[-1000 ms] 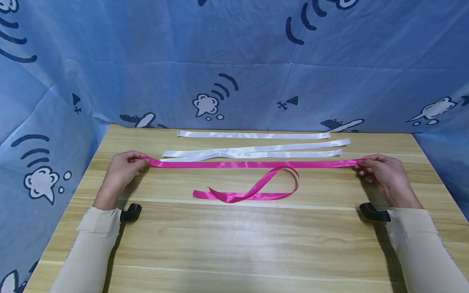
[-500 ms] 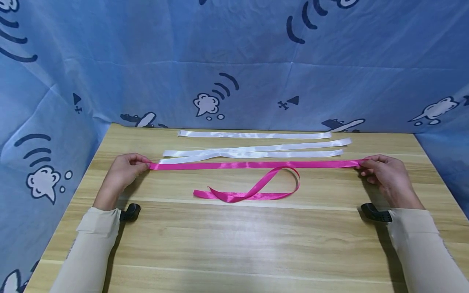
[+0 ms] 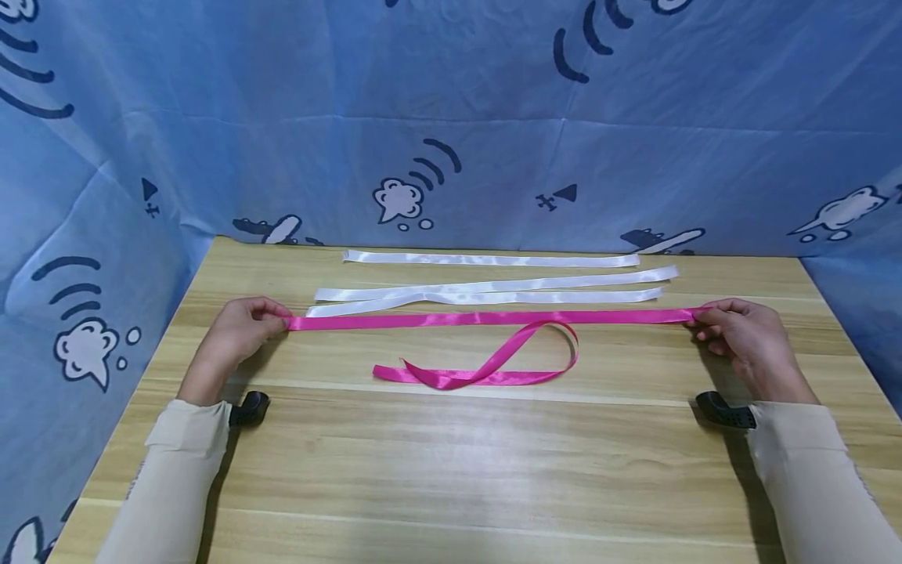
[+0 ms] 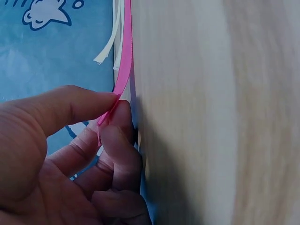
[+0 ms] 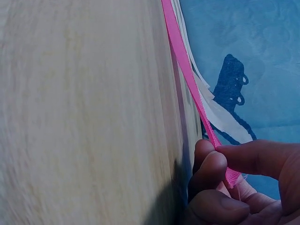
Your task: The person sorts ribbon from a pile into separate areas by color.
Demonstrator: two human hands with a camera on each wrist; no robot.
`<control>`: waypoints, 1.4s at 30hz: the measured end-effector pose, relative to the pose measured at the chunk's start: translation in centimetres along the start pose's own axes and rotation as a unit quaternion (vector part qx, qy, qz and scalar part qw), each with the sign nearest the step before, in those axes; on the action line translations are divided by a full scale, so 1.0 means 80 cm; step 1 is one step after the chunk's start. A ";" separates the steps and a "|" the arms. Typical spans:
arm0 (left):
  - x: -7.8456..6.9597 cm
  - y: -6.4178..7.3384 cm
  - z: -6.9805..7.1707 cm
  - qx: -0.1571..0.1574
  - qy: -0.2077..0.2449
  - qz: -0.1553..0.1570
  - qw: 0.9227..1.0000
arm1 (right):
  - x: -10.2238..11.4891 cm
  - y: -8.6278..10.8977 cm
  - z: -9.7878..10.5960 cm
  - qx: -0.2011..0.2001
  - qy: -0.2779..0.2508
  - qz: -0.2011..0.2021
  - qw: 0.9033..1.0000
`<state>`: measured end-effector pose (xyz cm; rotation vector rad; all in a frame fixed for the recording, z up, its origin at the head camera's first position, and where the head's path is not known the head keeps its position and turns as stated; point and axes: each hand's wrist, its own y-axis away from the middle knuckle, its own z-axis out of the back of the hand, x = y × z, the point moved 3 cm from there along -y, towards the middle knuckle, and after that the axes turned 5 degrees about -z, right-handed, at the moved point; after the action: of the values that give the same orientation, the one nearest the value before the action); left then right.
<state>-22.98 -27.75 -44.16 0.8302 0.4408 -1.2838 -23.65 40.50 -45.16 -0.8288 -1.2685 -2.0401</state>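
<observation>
A pink satin ribbon stretches straight across the table between both hands. Its left end is pinched between thumb and fingers of my left hand; in the left wrist view the ribbon rises from that pinch. My right hand pinches the other end, and a short frayed tip sticks out past the fingers in the right wrist view, where the ribbon slants away. Nearer the person lies a second pink ribbon, looped and twisted on the wood. The stretched ribbon runs close to the lower left tip of a white ribbon.
Two more white ribbons lie behind, one slanting across the first and one straight near the back edge. The wooden table meets a blue printed cloth at the back and left. Each wrist wears a black camera.
My left hand has come slightly toward the person, lowering the ribbon's left end and uncovering more of the white ribbon's tip. The right hand stays almost in place. Both grips persist.
</observation>
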 end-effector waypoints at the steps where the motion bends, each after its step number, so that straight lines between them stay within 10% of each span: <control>1: -0.001 0.000 0.000 0.001 -0.002 -0.004 1.000 | 0.000 0.000 0.000 0.001 -0.001 0.001 1.000; 12: -0.007 0.001 0.001 -0.003 -0.010 -0.004 1.000 | -0.001 0.002 0.004 0.006 -0.008 0.010 1.000; 24: -0.040 -0.001 -0.013 0.038 -0.130 -0.140 0.981 | -0.004 0.005 0.013 0.000 -0.024 0.016 1.000; 33: -0.055 -0.005 -0.017 0.018 -0.150 -0.145 0.978 | -0.004 0.004 0.015 -0.005 -0.034 0.016 0.999; 42: -0.061 -0.008 -0.031 0.075 -0.181 -0.140 0.971 | -0.005 0.007 0.016 -0.021 -0.023 0.008 0.999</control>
<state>-24.50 -22.74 -42.53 0.6513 0.1727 -1.7108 -22.75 41.52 -44.69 -0.9078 -1.2443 -2.0520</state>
